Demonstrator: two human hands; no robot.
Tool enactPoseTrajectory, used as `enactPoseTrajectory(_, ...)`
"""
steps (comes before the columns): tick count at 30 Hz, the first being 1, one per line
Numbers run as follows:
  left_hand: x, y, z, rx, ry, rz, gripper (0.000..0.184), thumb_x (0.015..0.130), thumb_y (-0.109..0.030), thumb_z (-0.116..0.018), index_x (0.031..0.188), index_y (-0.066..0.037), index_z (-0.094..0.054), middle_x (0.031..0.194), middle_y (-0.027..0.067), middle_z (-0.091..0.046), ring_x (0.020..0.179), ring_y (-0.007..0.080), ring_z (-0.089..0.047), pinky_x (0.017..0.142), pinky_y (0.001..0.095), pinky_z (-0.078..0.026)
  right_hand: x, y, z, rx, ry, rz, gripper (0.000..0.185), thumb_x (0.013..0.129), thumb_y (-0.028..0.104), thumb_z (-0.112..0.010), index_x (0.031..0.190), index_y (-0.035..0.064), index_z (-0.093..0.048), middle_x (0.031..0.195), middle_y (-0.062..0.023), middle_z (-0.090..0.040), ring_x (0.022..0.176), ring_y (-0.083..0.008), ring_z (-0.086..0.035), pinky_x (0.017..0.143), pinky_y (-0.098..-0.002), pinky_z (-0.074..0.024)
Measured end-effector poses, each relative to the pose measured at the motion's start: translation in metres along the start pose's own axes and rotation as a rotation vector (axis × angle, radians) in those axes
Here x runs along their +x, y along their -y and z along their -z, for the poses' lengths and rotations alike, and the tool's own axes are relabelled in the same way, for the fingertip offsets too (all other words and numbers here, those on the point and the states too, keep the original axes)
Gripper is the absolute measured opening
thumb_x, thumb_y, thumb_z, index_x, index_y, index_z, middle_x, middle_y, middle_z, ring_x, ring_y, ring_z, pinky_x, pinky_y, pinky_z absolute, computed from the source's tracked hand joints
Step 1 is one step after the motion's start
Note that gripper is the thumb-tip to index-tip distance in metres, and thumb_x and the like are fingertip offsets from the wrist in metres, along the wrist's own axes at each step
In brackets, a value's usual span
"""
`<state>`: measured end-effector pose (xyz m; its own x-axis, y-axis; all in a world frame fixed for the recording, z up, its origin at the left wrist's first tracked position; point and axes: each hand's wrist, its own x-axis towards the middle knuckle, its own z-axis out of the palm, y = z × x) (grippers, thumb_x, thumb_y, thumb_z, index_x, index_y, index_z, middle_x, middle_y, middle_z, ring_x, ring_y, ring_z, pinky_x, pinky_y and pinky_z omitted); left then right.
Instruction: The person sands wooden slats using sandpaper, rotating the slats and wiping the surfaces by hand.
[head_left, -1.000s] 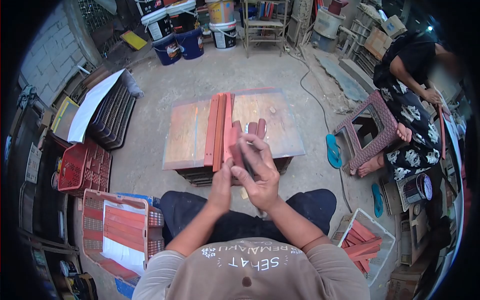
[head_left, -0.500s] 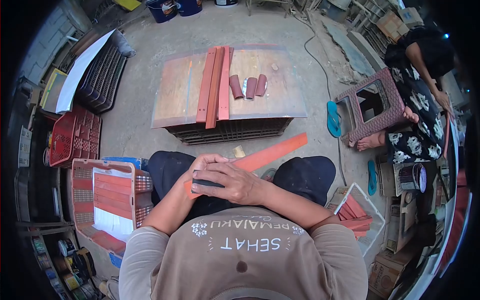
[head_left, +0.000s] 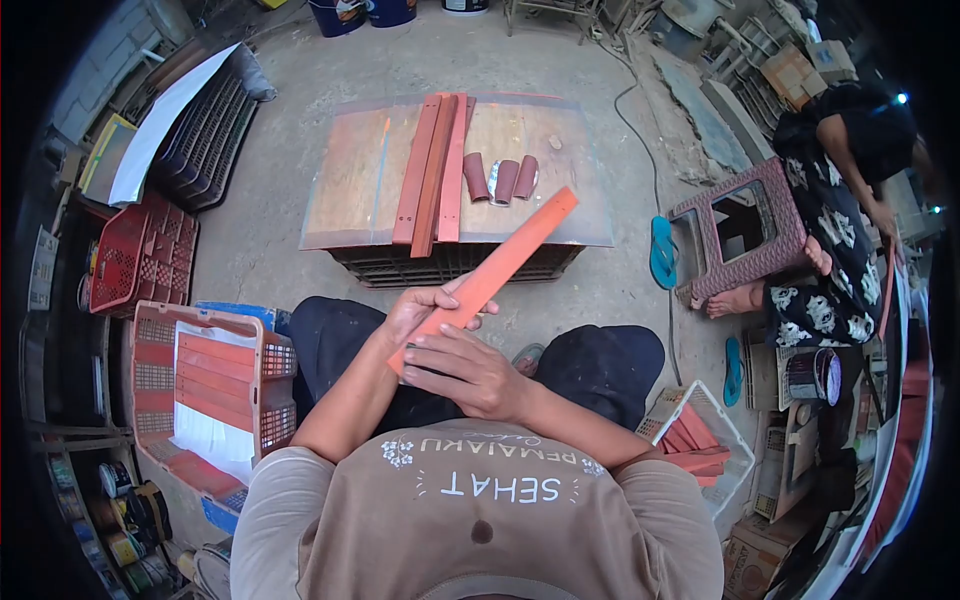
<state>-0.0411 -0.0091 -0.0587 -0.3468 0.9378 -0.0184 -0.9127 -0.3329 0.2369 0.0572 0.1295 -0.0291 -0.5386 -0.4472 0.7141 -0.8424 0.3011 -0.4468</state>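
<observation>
My left hand (head_left: 425, 312) grips a long reddish-orange painted wooden strip (head_left: 515, 252), thumb on top and fingertips showing past its far edge. The strip slants up to the right, with a small hole near its upper end. Close to its lower end, my right hand (head_left: 470, 372) is curled against the side of the strip. What lies under its fingers is hidden. On the low board-topped table (head_left: 350, 170) ahead lie several painted strips (head_left: 418, 170) and curled pieces of brown sandpaper (head_left: 503, 180).
An orange crate (head_left: 155, 350) with strips on white paper stands at left, a white basket (head_left: 735, 460) of strips at right. A plastic stool (head_left: 690, 235), teal sandals (head_left: 664, 252) and a seated person (head_left: 835, 220) are at the right. A cable (head_left: 655, 165) crosses the floor.
The strip has swung to a steeper slant, its far end rising and moving left. My right hand has shifted; the dark block seen under its fingers earlier no longer shows.
</observation>
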Motion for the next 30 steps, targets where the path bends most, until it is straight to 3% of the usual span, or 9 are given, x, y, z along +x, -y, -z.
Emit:
enactPoseTrajectory(3, -0.006, 0.0, 0.005, 0.116, -0.258, -0.096, 0.082, 0.067, -0.004, -0.049, 0.145, -0.002, -0.025, 0.118, 0.0236, -0.051, 0.093, 0.0263, -0.056, 0.081, 0.0341, -0.052, -0.005, -0.006, 0.014, -0.041, -0.156, -0.125, 0.047, 0.074, -0.004, -0.057, 0.12, 0.0018, -0.06, 0.122, -0.0159, -0.059, 0.121, -0.0308, -0.053, 0.104, -0.0485, -0.0379)
enactPoseTrajectory(4, -0.009, -0.001, 0.0, 0.133, -0.34, -0.102, 0.087, 0.064, -0.001, -0.047, 0.148, -0.008, -0.022, 0.11, 0.0222, -0.052, 0.081, 0.0248, -0.056, 0.062, 0.0328, -0.053, -0.007, -0.011, 0.02, -0.09, -0.21, -0.177, 0.048, 0.073, -0.006, -0.056, 0.12, 0.0013, -0.06, 0.122, -0.0165, -0.059, 0.122, -0.0311, -0.053, 0.105, -0.0488, -0.0373)
enactPoseTrajectory(7, -0.018, 0.003, -0.004, 0.074, -0.209, -0.005, 0.088, 0.066, 0.0, -0.047, 0.149, -0.014, -0.021, 0.101, 0.0196, -0.051, 0.07, 0.0215, -0.053, 0.05, 0.0284, -0.047, -0.024, -0.037, 0.021, -0.328, -0.198, -0.358, 0.05, 0.074, -0.009, -0.053, 0.123, 0.0004, -0.059, 0.124, -0.0172, -0.058, 0.123, -0.0327, -0.051, 0.105, -0.0491, -0.0366)
enactPoseTrajectory(10, -0.021, 0.009, -0.02, 0.067, -0.286, 0.053, 0.086, 0.067, 0.0, -0.046, 0.148, -0.017, -0.023, 0.093, 0.0165, -0.048, 0.062, 0.017, -0.049, 0.048, 0.0245, -0.044, -0.039, -0.051, 0.017, -0.406, -0.082, -0.358, 0.051, 0.074, -0.011, -0.051, 0.124, 0.0003, -0.058, 0.127, -0.0173, -0.057, 0.125, -0.034, -0.049, 0.105, -0.0493, -0.0358)
enactPoseTrajectory(16, -0.032, 0.012, -0.02, 0.063, -0.266, 0.085, 0.081, 0.067, 0.003, -0.047, 0.144, -0.011, -0.028, 0.086, 0.0149, -0.046, 0.056, 0.015, -0.045, 0.043, 0.0228, -0.041, -0.047, -0.054, 0.01, -0.449, -0.038, -0.359, 0.056, 0.071, -0.012, -0.049, 0.125, 0.0001, -0.058, 0.131, -0.017, -0.055, 0.127, -0.0327, -0.048, 0.106, -0.0497, -0.0349)
enactPoseTrajectory(19, -0.04, 0.009, -0.015, -0.004, -0.181, 0.134, 0.085, 0.067, 0.005, -0.046, 0.147, -0.016, -0.025, 0.086, 0.0123, -0.047, 0.056, 0.0134, -0.045, 0.045, 0.0225, -0.041, -0.046, -0.057, 0.012, -0.469, -0.111, -0.417, 0.059, 0.069, -0.013, -0.048, 0.126, 0.0009, -0.057, 0.132, -0.0168, -0.054, 0.128, -0.0324, -0.047, 0.107, -0.0499, -0.0346)
enactPoseTrajectory(22, -0.047, 0.01, -0.023, 0.003, -0.268, 0.108, 0.083, 0.062, 0.004, -0.048, 0.142, -0.006, -0.029, 0.083, 0.0157, -0.045, 0.053, 0.0147, -0.043, 0.039, 0.0229, -0.037, -0.051, -0.054, 0.012, -0.398, -0.033, -0.306, 0.062, 0.068, -0.014, -0.047, 0.128, 0.0014, -0.055, 0.133, -0.0166, -0.054, 0.129, -0.0327, -0.046, 0.107, -0.0504, -0.0341)
enactPoseTrajectory(26, -0.058, 0.011, -0.026, 0.005, -0.273, 0.152, 0.084, 0.06, 0.004, -0.048, 0.141, -0.005, -0.029, 0.082, 0.0165, -0.045, 0.052, 0.015, -0.043, 0.039, 0.0232, -0.037, -0.064, -0.094, 0.038, -0.619, -0.133, -0.427, 0.062, 0.068, -0.015, -0.046, 0.126, 0.0021, -0.057, 0.132, -0.0162, -0.055, 0.129, -0.0314, -0.046, 0.108, -0.049, -0.034)
enactPoseTrajectory(30, -0.069, 0.01, -0.026, -0.015, -0.28, 0.177, 0.085, 0.059, 0.004, -0.048, 0.142, -0.005, -0.028, 0.082, 0.0172, -0.045, 0.052, 0.0155, -0.044, 0.039, 0.024, -0.037, -0.066, -0.075, 0.029, -0.462, -0.073, -0.317, 0.06, 0.068, -0.015, -0.044, 0.125, 0.0024, -0.058, 0.131, -0.0158, -0.055, 0.127, -0.0313, -0.048, 0.107, -0.0497, -0.0351)
